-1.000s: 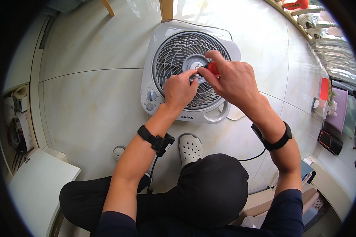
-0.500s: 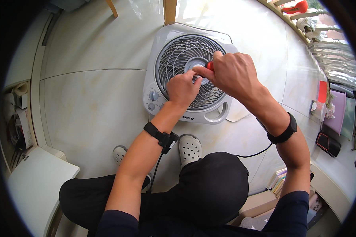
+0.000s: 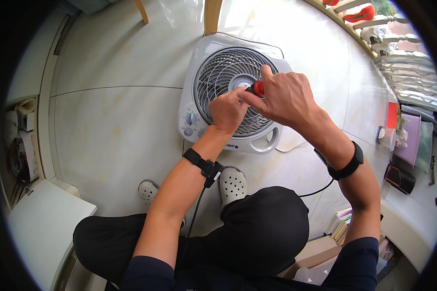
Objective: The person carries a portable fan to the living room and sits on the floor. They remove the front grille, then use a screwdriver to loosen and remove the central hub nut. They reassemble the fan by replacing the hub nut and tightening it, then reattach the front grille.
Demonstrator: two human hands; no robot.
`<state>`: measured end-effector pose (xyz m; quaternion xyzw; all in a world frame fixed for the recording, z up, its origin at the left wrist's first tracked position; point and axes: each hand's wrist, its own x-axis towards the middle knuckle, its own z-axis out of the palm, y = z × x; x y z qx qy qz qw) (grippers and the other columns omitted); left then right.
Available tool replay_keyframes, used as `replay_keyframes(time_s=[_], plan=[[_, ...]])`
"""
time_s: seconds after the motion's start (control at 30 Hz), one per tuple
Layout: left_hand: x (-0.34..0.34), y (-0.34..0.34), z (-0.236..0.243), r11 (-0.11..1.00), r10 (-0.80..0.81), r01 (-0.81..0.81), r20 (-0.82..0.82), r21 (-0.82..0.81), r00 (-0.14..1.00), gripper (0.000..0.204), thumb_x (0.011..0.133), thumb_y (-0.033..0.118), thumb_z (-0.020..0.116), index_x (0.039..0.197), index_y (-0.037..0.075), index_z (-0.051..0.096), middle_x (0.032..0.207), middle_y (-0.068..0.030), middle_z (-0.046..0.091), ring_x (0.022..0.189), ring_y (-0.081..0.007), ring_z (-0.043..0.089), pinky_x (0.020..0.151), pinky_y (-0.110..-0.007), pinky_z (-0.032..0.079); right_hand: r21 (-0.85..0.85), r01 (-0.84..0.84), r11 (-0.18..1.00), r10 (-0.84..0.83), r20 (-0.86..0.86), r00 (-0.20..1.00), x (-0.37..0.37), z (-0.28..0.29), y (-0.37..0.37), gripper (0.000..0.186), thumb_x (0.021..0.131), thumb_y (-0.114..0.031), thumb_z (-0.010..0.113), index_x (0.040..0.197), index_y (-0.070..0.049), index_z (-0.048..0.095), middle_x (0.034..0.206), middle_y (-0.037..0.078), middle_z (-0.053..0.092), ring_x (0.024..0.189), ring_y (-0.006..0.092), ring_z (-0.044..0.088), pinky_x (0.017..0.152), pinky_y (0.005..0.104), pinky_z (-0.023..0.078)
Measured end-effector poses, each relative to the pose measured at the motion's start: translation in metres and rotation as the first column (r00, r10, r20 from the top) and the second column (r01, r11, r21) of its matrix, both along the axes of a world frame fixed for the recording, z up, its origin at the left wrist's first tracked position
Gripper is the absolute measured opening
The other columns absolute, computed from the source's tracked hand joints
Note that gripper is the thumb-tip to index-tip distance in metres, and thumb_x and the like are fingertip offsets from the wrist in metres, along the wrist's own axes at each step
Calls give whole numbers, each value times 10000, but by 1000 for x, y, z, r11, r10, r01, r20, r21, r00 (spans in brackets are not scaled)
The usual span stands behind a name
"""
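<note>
Holding a red-and-black tool [image 3: 259, 88], the person's right grip [image 3: 289, 97] wraps round its red end, just over the hub [image 3: 242, 80] of a fan [image 3: 221, 72]. Meeting it, the left grip [image 3: 227, 110] is bunched and narrow at the tool's black end; from where I stand I cannot tell whether those fingers pinch the shaft, a small part or nothing, since the knuckles hide the tip. The tool looks to me like a screwdriver, so I take the step in hand to be work on a fastener at the hub. The next move, I'd judge, calls for a seated tip, a straight tool and a small turn of the right wrist, with the left steadying.

Below both, the fan lies face up on the tiled floor [image 3: 116, 131], knobs [image 3: 191, 118] at its near left corner and a carrying handle [image 3: 273, 140] at its near right. Pale clogs [image 3: 233, 185] rest nearer the person, a wooden leg [image 3: 211, 17] stands just beyond the fan, and books [image 3: 340, 225] sit well off to the right.
</note>
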<state>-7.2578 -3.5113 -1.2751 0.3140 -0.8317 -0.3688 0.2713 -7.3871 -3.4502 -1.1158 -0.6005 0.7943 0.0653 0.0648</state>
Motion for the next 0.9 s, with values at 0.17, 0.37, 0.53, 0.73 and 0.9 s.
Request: replay_keyframes(time_s=[0.17, 0.37, 0.53, 0.73, 0.9], plan=[[-1, -3, 3, 998, -53, 54, -39, 15, 998, 129, 823, 194, 796, 898, 110, 733, 713, -109, 688, 633, -336, 683, 551, -438, 515, -154, -264, 952, 278, 76, 958, 1, -4, -3, 314, 894, -292, 742, 1032, -29, 640, 857, 141, 658, 696, 295, 704, 576, 388, 536], [-4, 1, 2, 995, -62, 63, -15, 71, 998, 138, 855, 203, 790, 816, 86, 727, 698, -116, 693, 628, -342, 683, 561, -419, 529, -33, -65, 997, 64, -33, 997, 2, -3, -5, 468, 1066, -451, 578, 928, -8, 639, 485, 44, 557, 474, 308, 640, 489, 378, 499], [-5, 3, -2, 993, -21, 31, -82, 113, 996, 126, 828, 204, 803, 858, 91, 758, 706, -133, 705, 634, -344, 693, 559, -417, 532, -247, -323, 914, 356, 101, 929, -1, 1, -2, 313, 1038, -332, 621, 1038, -19, 616, 734, 155, 667, 593, 317, 675, 565, 382, 538], [-6, -1, -6, 991, -41, 45, -32, 130, 999, 115, 831, 194, 801, 863, 92, 759, 701, -133, 698, 639, -344, 691, 560, -422, 528, 125, -53, 991, 45, 64, 997, 6, -2, -10, 335, 1040, -349, 638, 1042, -15, 615, 808, 184, 639, 590, 314, 677, 566, 387, 541], [-5, -1, -5, 992, -31, 35, -35, 120, 999, 119, 824, 211, 810, 863, 106, 770, 693, -134, 695, 629, -352, 686, 561, -425, 528, -158, -268, 950, 286, 105, 952, 3, 4, -8, 234, 959, -232, 697, 1044, -23, 633, 945, 148, 655, 804, 304, 723, 622, 398, 562]])
